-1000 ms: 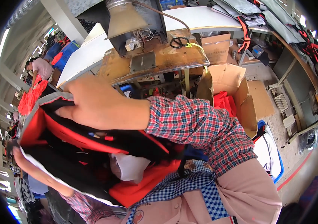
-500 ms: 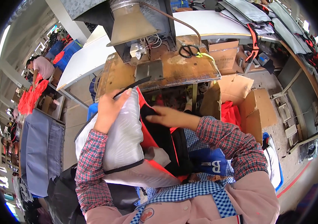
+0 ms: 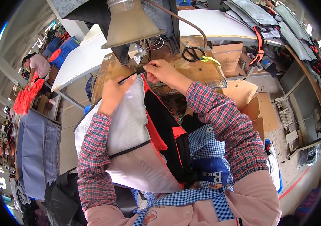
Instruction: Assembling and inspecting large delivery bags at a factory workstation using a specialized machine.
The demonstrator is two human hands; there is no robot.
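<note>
A bag piece of grey-white lining, red fabric and black fabric (image 3: 130, 128) lies from my lap up to a worn wooden machine table (image 3: 202, 73). My left hand (image 3: 113, 94) holds the piece's upper left edge, along a black trim. My right hand (image 3: 162, 73) pinches the top edge of the piece just below the machine's head (image 3: 141, 52). Both sleeves are red plaid.
A cone-shaped lamp shade (image 3: 130, 22) hangs over the table. Black scissors (image 3: 192, 52) lie on the table's right. Cardboard boxes (image 3: 243, 94) stand to the right. Grey fabric stacks (image 3: 36, 150) lie at left. Another person (image 3: 36, 66) works far left among red pieces.
The bag piece has been turned over and brought up from my lap to the machine. Both hands have moved up to its top edge.
</note>
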